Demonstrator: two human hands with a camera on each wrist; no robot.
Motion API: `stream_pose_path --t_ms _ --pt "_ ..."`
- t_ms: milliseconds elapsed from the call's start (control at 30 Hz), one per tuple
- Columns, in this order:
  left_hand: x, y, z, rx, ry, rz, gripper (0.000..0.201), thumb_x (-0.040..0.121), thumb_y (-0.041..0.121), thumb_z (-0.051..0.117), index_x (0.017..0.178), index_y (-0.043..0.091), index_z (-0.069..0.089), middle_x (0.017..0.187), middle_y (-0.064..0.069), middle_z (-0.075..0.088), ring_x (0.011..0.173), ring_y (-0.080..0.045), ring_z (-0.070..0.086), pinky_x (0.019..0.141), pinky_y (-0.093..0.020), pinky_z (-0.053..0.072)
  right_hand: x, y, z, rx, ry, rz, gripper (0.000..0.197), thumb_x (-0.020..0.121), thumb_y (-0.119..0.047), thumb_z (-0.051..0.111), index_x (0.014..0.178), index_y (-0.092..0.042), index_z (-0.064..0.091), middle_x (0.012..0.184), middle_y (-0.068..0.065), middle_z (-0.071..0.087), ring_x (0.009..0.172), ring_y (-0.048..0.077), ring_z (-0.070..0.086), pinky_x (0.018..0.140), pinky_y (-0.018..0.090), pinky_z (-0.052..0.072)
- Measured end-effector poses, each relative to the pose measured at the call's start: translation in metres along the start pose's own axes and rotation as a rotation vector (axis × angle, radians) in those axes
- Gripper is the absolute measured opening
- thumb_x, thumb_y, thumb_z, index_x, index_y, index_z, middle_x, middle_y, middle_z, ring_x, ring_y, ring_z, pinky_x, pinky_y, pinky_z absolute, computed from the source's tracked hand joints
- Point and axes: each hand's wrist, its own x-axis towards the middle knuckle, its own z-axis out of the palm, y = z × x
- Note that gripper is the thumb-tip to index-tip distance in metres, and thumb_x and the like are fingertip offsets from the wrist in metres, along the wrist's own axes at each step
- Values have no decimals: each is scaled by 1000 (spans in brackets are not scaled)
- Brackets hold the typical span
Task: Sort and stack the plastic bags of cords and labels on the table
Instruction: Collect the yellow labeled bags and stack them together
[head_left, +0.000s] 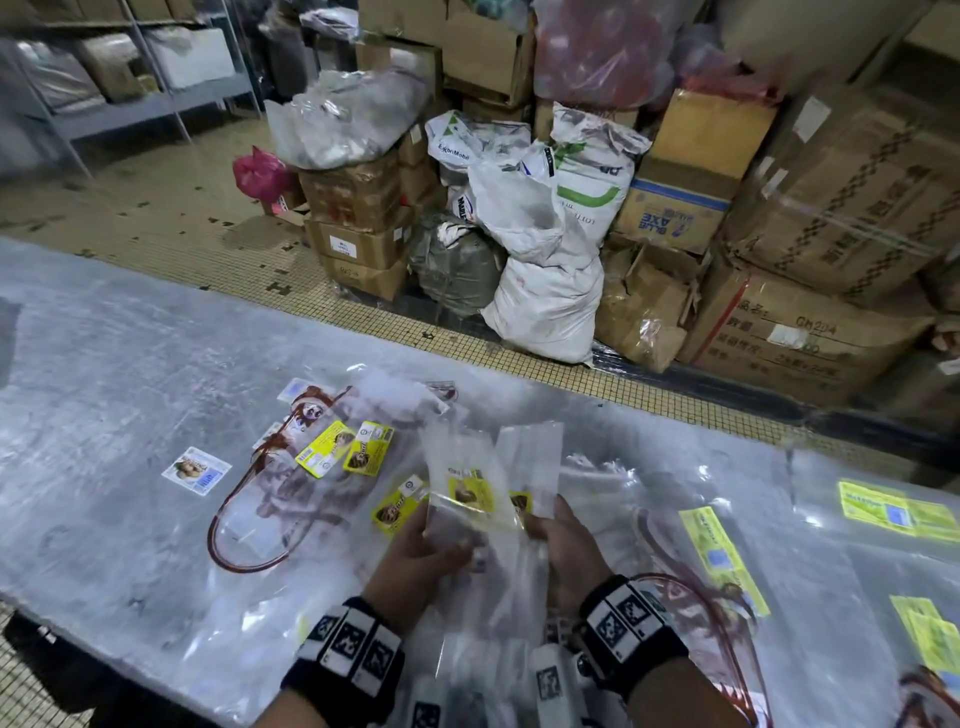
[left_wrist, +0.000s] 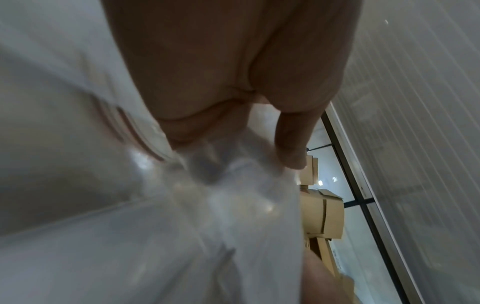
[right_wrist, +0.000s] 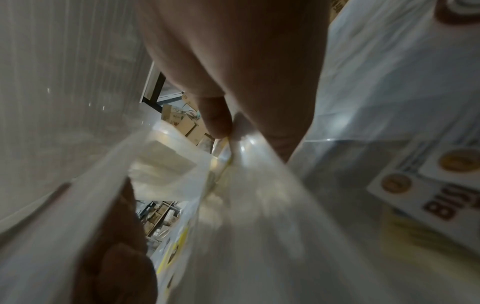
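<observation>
A storeroom stacked with cardboard boxes (head_left: 810, 208) and white sacks (head_left: 545, 244) lies beyond the plastic-covered table (head_left: 119, 374), where clear bags and loose yellow labels (head_left: 345, 448) are strewn. Both hands meet at the near edge: the left hand (head_left: 418, 558) and the right hand (head_left: 569, 548) each grip the lower end of a small sheaf of clear plastic bags (head_left: 478, 499), fingers curled into the film — the wrist views show a thumb pressing plastic on each side. The sheaf stands upright between them, its long axis running away from the person, a yellow label showing through the front bag.

A bag with a red cord (head_left: 249, 519) lies flat to the left, nearer the left hand; more labelled bags (head_left: 722, 556) lie to the right, nearer the right hand. The sheaf seems to be getting squared up — any bag added next would have to lie along that same axis. How many bags are in the sheaf I cannot tell.
</observation>
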Motion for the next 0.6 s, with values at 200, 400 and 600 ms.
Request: stream_pose_path --t_ms 200,400,600 --pt "0 -11 -17 679 -7 -79 111 44 47 80 143 11 44 134 -3 58 119 -18 58 104 -36 46 1 0 -12 55 6 76 42 87 17 45 116 -9 60 89 25 68 69 34 68 64 49 58" --pt "-3 -6 9 898 104 -47 58 79 15 63 135 18 47 127 -3 55 114 -17 53 95 -23 41 3 2 -15 221 -4 133 30 98 -7 49 125 1 60 118 34 64 109 51 63 94 66 48" --pt "-7 -21 16 541 63 136 70 57 15 68 123 32 50 119 -3 64 106 -9 64 94 -35 52 1 2 -8 194 -135 25 25 99 -10 53 123 -2 52 117 28 67 101 42 68 86 59 54"
